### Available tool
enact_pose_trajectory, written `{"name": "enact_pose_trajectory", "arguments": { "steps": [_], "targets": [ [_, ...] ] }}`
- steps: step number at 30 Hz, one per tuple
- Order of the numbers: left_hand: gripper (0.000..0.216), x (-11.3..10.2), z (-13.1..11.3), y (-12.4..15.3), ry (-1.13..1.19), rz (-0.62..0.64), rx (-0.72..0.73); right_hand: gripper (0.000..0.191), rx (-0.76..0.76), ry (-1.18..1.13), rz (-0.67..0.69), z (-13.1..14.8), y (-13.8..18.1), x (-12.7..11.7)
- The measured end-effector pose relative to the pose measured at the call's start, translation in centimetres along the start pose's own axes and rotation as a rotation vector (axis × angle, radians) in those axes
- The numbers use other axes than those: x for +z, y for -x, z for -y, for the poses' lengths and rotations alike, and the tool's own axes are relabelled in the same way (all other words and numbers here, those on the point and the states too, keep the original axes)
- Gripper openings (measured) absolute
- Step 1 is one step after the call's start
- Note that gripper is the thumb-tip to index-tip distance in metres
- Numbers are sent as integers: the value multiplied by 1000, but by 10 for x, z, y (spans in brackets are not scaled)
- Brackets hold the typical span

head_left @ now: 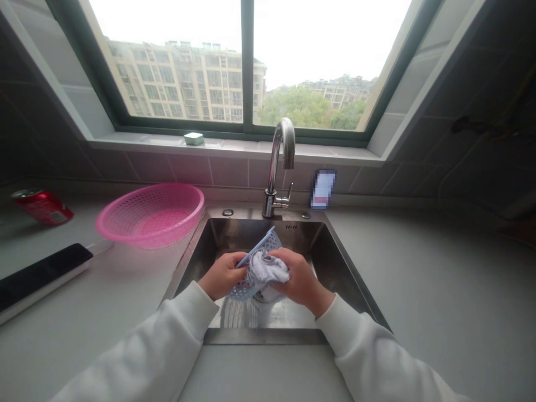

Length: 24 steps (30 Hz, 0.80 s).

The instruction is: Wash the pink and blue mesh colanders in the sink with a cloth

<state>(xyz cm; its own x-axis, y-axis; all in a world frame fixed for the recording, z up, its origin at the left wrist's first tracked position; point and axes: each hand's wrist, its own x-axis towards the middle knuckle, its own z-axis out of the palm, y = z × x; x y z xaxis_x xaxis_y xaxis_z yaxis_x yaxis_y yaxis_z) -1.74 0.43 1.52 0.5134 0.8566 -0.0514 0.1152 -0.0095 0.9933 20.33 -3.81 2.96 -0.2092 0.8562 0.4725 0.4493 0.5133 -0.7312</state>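
Note:
Over the steel sink (335, 262), my left hand (221, 274) grips the edge of a light blue perforated plastic basket (266, 244), held tilted on its side. My right hand (299, 279) is closed on a bunched grey-white cloth (266, 268) pressed against the basket's inside. Both arms wear white sleeves. The chrome tap (280, 162) stands behind the sink, and no water shows running from it.
A pink plastic basket (151, 215) sits on the counter left of the sink. A red can (42, 205) lies at far left, and a dark flat device (39, 273) is near the left edge. A phone (323, 188) leans against the tiles; a small green object (193, 138) is on the sill.

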Motion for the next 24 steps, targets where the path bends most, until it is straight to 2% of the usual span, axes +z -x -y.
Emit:
{"name": "enact_pose_trajectory", "arguments": {
  "steps": [3, 6, 8, 12, 13, 14, 18, 20, 22, 24],
  "targets": [
    [42, -2, 0, 0, 4, 3, -8, 35, 94, 54, -125, -13, -4, -10],
    [47, -3, 2, 1, 23, 8, -30, 28, 182, 112, -239, -24, -8, -23],
    [49, -2, 3, 1, 39, -7, -39, 28, 154, 86, -222, -19, -7, -20],
    [43, 1, 2, 1, 15, -5, -3, 31, 5, -27, 2, -1, -1, -2],
    [41, 1, 1, 1, 5, -2, 4, 31, 2, -27, 15, 0, -1, -1],
    [41, 0, 0, 1, 5, -1, 2, 31, 23, -17, -2, -2, -2, -3],
    [53, -4, 1, 3, 142, 12, -54, 28, 213, 93, -242, -23, -9, -29],
    [57, -7, 3, 3, 236, 15, -66, 29, 249, 79, -295, -26, -9, -38],
    [58, -10, 6, 3, 316, -4, -68, 33, 236, -10, -274, -22, -6, -36],
    [56, -11, 8, 2, 377, -36, -62, 37, 195, -124, -197, -15, 0, -28]
  ]
}}
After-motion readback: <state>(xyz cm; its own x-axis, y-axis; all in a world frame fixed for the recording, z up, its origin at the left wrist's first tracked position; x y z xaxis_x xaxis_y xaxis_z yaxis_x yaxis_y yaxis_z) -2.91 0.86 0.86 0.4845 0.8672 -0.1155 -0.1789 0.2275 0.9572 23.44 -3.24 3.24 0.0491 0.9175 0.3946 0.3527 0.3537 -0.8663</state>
